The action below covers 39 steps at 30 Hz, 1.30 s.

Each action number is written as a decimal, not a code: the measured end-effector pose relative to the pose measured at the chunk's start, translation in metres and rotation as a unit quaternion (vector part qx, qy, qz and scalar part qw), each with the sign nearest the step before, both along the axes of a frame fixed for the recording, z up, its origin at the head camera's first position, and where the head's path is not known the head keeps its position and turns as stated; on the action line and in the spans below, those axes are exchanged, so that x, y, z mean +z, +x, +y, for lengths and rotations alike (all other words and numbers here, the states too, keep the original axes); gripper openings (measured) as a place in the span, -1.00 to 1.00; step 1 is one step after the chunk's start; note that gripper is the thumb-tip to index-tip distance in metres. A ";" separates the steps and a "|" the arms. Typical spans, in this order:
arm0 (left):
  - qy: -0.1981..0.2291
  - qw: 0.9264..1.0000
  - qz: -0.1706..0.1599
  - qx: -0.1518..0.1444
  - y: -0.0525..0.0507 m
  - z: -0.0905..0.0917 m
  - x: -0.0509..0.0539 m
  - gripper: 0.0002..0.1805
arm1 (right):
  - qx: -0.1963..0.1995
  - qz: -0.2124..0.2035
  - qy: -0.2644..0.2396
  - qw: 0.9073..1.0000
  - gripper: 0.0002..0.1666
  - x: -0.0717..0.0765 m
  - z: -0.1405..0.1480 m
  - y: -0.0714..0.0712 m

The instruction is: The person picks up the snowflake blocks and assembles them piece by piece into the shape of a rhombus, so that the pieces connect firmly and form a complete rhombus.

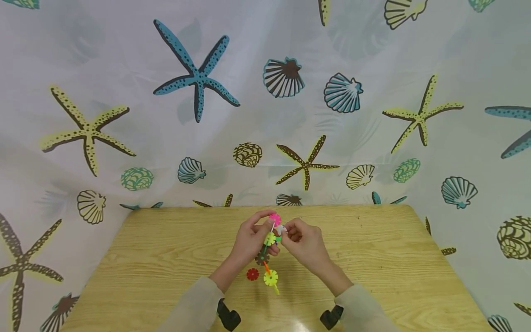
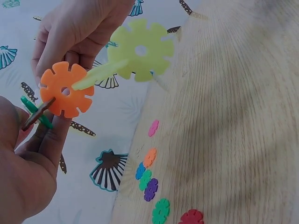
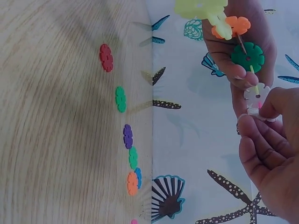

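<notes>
Above the table, my left hand (image 1: 249, 240) holds a chain of flower-shaped interlocking discs by its upper part. The chain hangs down past the fingers and ends in a large yellow disc (image 1: 271, 277). An orange disc (image 2: 55, 88) joins that end to a green disc (image 3: 257, 57). At the top, a pink disc (image 1: 275, 217) shows by the left fingertips. My right hand (image 1: 307, 244) pinches a white disc (image 1: 281, 228) between thumb and forefinger, against the chain's upper end. Fingers partly hide where the white pieces meet.
A loose red disc (image 1: 252, 274) lies on the wooden table (image 1: 174, 258), beneath the hands. Several more loose discs form a line on the wood, among them a purple disc (image 3: 128, 136) and a green one (image 2: 160, 211). A shell-patterned cloth (image 1: 249, 115) hangs behind the table.
</notes>
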<state>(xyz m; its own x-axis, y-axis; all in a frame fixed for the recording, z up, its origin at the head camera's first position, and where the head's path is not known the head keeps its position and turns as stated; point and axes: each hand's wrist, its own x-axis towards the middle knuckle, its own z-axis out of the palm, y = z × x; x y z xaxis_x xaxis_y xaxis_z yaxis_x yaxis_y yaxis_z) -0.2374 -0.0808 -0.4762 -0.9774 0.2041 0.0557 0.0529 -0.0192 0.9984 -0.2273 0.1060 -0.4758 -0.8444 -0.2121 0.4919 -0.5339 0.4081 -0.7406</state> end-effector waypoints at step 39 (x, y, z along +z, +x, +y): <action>-0.024 0.999 0.022 -0.029 0.001 0.002 0.003 -0.63 | 0.000 0.095 0.037 0.995 -0.84 -0.001 -0.006 -0.001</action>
